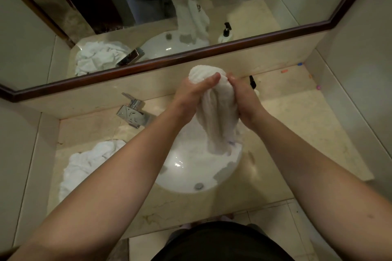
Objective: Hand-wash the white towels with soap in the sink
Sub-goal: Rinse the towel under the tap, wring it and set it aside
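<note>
Both hands clamp the towel (214, 112) up top, left hand (191, 99) and right hand (244, 101) facing, and we see it hanging straight down into the sink (176, 184)

From my remote seat, the towel (214, 112) reads as thick white terry cloth, nubby and matt, darker where it looks wet. The sink (191, 167) is glossy white ceramic with bright highlights. The tap (133, 112) is polished chrome metal, mirror-bright. The counter (297, 133) looks like smooth beige marble with a soft sheen. The mirror frame (191, 57) is dark varnished wood. The towel heap (84, 165) is crumpled matt cloth.
</note>
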`<action>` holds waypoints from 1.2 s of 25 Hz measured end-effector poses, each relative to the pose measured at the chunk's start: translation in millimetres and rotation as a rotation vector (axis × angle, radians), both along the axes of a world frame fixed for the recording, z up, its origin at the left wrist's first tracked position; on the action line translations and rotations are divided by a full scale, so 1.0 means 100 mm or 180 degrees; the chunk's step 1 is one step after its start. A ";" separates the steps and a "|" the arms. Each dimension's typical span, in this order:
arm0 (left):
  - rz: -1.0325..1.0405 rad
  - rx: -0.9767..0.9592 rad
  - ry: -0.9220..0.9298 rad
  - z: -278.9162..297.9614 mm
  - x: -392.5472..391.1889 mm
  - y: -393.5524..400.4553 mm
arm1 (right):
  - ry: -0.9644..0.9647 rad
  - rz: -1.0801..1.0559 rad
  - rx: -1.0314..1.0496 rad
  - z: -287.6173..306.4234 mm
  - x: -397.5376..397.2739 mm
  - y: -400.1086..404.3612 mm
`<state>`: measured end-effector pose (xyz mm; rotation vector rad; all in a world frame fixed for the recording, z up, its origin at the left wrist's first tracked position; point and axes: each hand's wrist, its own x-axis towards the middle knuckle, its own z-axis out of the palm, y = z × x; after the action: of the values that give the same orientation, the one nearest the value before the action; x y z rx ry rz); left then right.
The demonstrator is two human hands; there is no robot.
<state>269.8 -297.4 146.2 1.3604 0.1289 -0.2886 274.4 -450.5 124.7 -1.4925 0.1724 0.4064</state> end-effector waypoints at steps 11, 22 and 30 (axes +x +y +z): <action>0.0424 -0.0945 0.0842 0.10 0.06 -0.24 | 0.0578 0.0539 0.0141 0.08 0.22 0.17; 0.1065 0.2261 0.0031 -0.23 0.21 0.41 | 0.0691 0.0942 0.0674 -0.10 -0.03 0.46; -0.0203 -0.1887 0.0651 -0.52 0.10 0.51 | 0.1489 0.0789 0.1622 -0.16 -0.09 0.64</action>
<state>280.3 -246.5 94.2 0.7463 0.1552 -0.4771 265.0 -386.1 108.8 -0.8999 0.2327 0.9263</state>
